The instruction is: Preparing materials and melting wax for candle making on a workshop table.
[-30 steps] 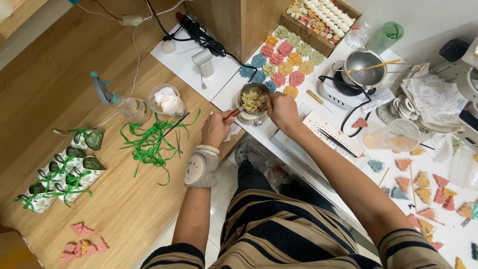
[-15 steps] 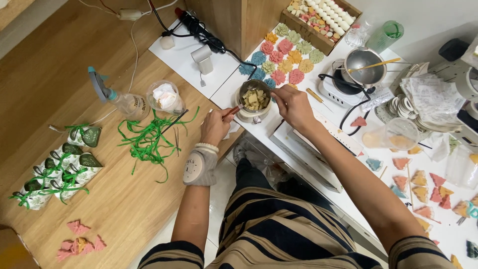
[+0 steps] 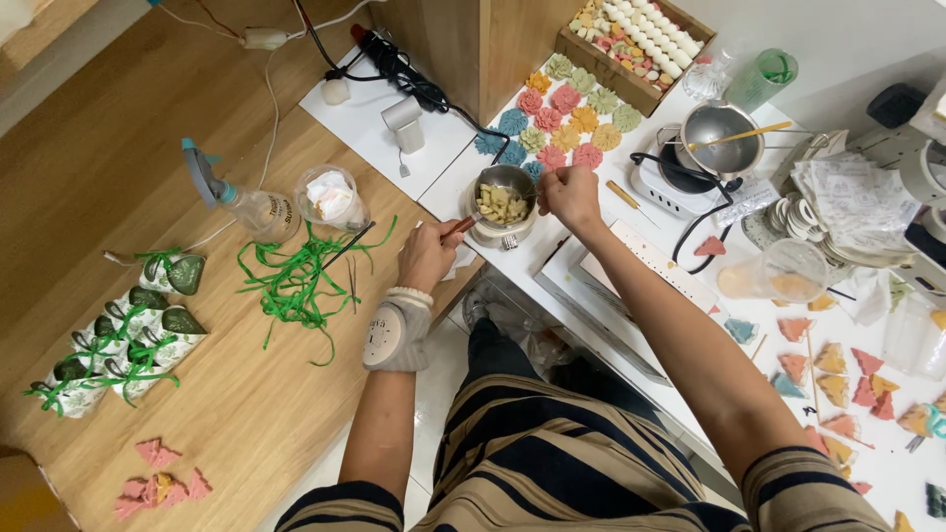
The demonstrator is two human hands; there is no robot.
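A warm wooden bench [image 3: 148, 118] meets a white bench [image 3: 591, 246] at a corner, both crowded with craft goods. On the white side lie rows of flower-shaped pieces in pink, teal, orange and pale green [image 3: 557, 123], matte and ridged, beside a wooden box of small white and coloured balls [image 3: 631, 34]. Further right, a shiny steel pot with a wooden stick across it [image 3: 724, 138] sits on a small white hot plate [image 3: 670, 182], and flat triangular pieces in orange, red and blue [image 3: 838, 369] are scattered near the edge.

The small round metal melting pot holding pale yellow chunks [image 3: 505, 202] stands at the near edge of the white bench — right between the two hands. The left hand [image 3: 429, 254], with a padded grey wrist brace below it, is closed around the pot's reddish handle. The right hand [image 3: 570, 192] hovers at the pot's rim with fingers pinched together; what they pinch is too small to tell.

On the wood lie a tangle of green ribbon [image 3: 301, 281], a clear spray bottle [image 3: 246, 202] and small ribbon-tied packets with dark green pieces [image 3: 113, 340].
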